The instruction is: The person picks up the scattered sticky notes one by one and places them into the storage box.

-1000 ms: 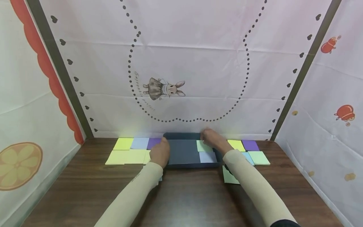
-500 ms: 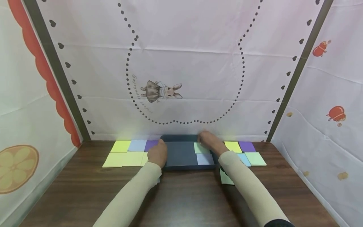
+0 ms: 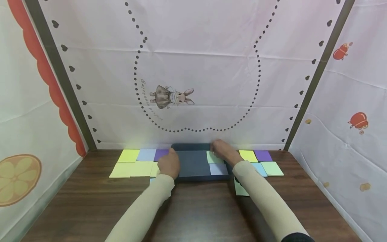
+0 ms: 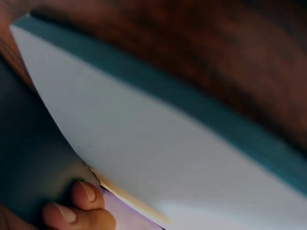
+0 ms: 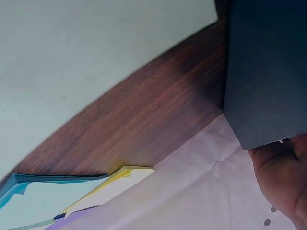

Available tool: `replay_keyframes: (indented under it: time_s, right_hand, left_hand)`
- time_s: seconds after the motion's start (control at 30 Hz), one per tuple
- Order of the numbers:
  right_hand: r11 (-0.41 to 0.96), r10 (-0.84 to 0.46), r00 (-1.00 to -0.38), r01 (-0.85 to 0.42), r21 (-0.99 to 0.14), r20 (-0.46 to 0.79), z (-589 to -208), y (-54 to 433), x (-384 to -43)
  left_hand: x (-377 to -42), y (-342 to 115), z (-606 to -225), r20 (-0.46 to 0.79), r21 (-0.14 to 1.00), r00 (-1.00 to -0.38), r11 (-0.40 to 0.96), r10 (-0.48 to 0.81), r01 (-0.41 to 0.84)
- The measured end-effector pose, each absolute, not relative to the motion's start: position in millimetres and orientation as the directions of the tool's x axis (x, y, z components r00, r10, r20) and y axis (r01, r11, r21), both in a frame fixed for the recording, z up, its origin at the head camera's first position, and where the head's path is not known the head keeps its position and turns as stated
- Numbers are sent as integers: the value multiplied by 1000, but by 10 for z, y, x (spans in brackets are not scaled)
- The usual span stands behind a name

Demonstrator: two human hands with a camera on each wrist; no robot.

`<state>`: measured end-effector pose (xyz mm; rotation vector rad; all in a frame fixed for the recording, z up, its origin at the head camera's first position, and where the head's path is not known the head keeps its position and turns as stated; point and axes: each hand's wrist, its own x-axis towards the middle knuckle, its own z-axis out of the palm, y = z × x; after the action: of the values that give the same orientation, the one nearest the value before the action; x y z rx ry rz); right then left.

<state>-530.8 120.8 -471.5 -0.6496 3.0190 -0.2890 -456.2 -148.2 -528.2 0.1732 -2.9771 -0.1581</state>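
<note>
A shallow dark box (image 3: 191, 164) sits toward the back of the table. Inside, at its right end, lie a pale green sticky note pad (image 3: 213, 158) and a lilac pad (image 3: 218, 169). My left hand (image 3: 169, 164) grips the box's left side; in the left wrist view its curled fingers (image 4: 86, 211) show beside the dark wall. At the back right corner my right hand (image 3: 224, 150) holds the wall, and in the right wrist view the palm (image 5: 283, 177) lies against the end of the dark side (image 5: 268, 81). Several fingertips are hidden.
Left of the box lie yellow (image 3: 129, 155), lilac (image 3: 146, 155), purple (image 3: 161, 154) and pale yellow (image 3: 119, 170) pads. To its right are yellow (image 3: 248, 156), purple (image 3: 263, 155), blue (image 3: 260, 168) and green (image 3: 272, 168) pads. Another green pad (image 3: 240, 189) lies nearer. A printed cloth (image 3: 223, 77) hangs behind.
The head view has shifted slightly, moving the scene a little left in the picture. Both hands stay at the box, and the pads inside keep their places.
</note>
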Motion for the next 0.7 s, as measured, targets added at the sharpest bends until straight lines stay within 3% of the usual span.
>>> replay_keyframes:
  time_s: [0.2,0.53,0.7]
  right_hand:
    - [896,-419,-908,-409,-171,-23,-4499,1173,-5100]
    - [894,-433,-902,-430,-126,3,-4608,1191,-5282]
    - [902,-422,-906,-419,-103,-8,-4463,1155,-5070]
  left_hand:
    - [-4557,-1477,-5284,157,143,-980,985,-120,-98]
    - [-4522,-1477,-5213,213,150,-971,986,-107,-76]
    - [-4508,-1462,-5271,211,178,-970,981,-119,-82]
